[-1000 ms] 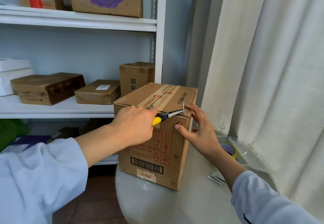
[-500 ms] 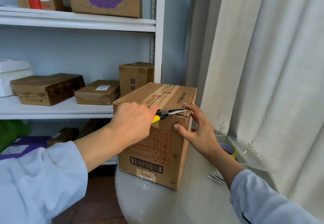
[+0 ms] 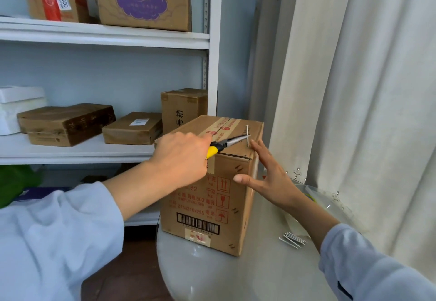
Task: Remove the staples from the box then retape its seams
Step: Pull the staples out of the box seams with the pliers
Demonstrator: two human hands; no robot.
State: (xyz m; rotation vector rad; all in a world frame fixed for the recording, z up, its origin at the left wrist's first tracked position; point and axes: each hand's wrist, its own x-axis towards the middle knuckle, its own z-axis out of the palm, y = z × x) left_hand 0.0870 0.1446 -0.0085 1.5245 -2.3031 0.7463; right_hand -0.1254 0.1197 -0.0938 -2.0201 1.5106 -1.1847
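Staple removal, first stage of the task. Your left hand [image 3: 179,159] is wrapped round the yellow handles of the pliers [image 3: 226,146], whose tips pinch a long metal staple [image 3: 247,135] that stands upright, clear of the top edge of the box [image 3: 212,197]. The box rests upright on the round tabletop [image 3: 212,277], in front of the shelf [image 3: 70,152]. Your right hand [image 3: 271,178] is spread with fingers straight just off the box's right corner; whether the fingertips touch the cardboard cannot be told. Compared with half a second ago, the staple has come up out of the seam, the pliers have risen with it, and the right hand, then braced against the corner, has opened out and eased away. Next, by judgement, you should carry the staple rightward to the pile of pulled staples [image 3: 293,239] on the tabletop, drop it there, and check the remaining seams before any taping.
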